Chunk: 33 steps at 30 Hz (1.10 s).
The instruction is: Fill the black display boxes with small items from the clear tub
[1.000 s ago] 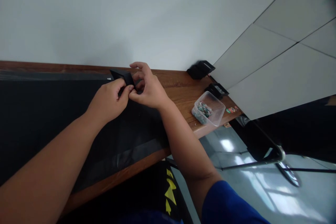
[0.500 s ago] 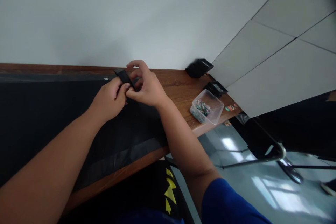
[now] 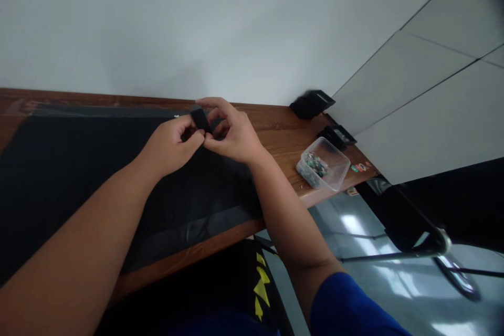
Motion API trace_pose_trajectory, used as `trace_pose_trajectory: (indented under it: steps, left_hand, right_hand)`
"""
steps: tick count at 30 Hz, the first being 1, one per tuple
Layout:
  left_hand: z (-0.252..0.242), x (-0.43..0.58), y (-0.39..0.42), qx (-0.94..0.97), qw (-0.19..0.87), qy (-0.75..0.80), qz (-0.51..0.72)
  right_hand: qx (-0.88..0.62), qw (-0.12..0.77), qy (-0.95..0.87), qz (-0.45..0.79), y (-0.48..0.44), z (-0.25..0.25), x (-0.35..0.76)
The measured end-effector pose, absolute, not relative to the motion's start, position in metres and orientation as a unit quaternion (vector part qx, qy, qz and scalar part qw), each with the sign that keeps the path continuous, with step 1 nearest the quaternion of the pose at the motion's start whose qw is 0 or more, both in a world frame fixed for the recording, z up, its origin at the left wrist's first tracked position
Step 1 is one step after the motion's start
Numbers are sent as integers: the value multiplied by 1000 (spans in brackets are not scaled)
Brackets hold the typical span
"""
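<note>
A small black box-like piece is pinched between my two hands, above the black mat. My left hand is closed on its left side, with the thumb along the lower edge. Around its right side, my right hand has the thumb and fingertips at the lower end and the index finger reaching over the top. The piece is tilted. Its far side and any small part between the fingertips are hidden.
To the right, a clear plastic tub holds many small shiny pieces. Behind it stand two black boxes near the wall. Small colourful round items lie by the right table edge. A metal-framed chair is beyond.
The view has shifted, so the scene sits further right. The black piece has turned slightly between my hands, and both hands keep hold of it.
</note>
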<state>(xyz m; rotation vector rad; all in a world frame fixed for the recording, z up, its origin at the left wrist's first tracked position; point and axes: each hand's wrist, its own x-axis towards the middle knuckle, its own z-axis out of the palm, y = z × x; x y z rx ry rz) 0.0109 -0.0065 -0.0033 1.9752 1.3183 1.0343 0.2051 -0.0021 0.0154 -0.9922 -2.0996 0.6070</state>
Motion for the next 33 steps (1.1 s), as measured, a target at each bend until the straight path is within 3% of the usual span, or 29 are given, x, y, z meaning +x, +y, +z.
trace_pose_trajectory:
  steps: [6, 18, 33]
  left_hand:
    - [-9, 7, -4, 725, 319, 472, 387]
    - [-16, 8, 3, 670, 375, 478, 426]
    - [-6, 15, -2, 667, 350, 502, 425]
  right_hand:
    - [-402, 353, -827, 171, -11, 22, 201]
    - [-433, 307, -830, 168, -6, 14, 192]
    - [-421, 328, -827, 178, -2, 5, 194]
